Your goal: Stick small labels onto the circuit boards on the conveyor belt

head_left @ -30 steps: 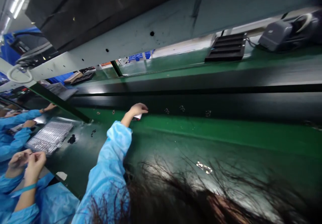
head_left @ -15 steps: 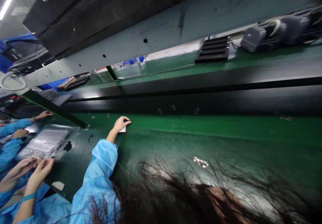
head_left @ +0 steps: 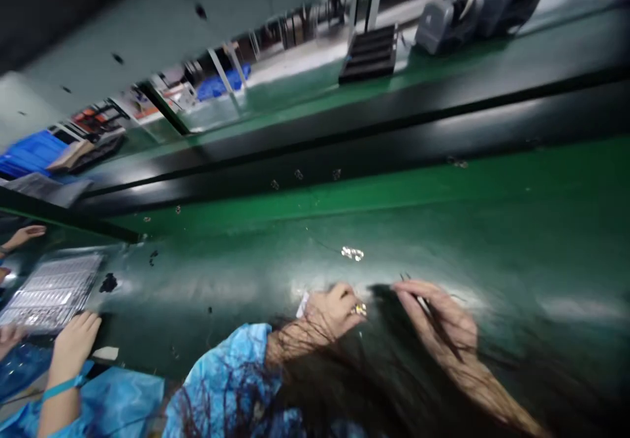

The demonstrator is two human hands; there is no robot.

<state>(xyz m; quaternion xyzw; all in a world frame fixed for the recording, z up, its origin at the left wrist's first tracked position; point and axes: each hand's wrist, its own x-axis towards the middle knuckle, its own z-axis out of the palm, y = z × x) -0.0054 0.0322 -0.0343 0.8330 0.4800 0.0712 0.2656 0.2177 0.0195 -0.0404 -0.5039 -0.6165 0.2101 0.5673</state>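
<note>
"Pinched nearly closed, the left hand [head_left: 335, 310] has hold of what?"

"It has a small shiny piece [head_left: 361, 308] with gold and silver glints, between thumb and fingertips, low over the green workbench [head_left: 502, 247]. Blur hides its exact shape. A white scrap [head_left: 302, 305] shows beside the wrist; whether the hand holds it, I cannot tell."

"And the right hand [head_left: 443, 316]?"

"Its thumb and fingers are closed around a thin tool [head_left: 404, 277]; dark tips poke out past the fingertips. The two hands are near each other, not touching."

"What lies around them?"

"Just beyond the left hand, a bright metallic cluster [head_left: 352, 253] rests on the bench. Farther back, small parts [head_left: 298, 174] sit spaced along a dark strip [head_left: 394, 152]. At far left, a co-worker's hand [head_left: 79, 339] is near a clear tray [head_left: 56, 284]."
</note>
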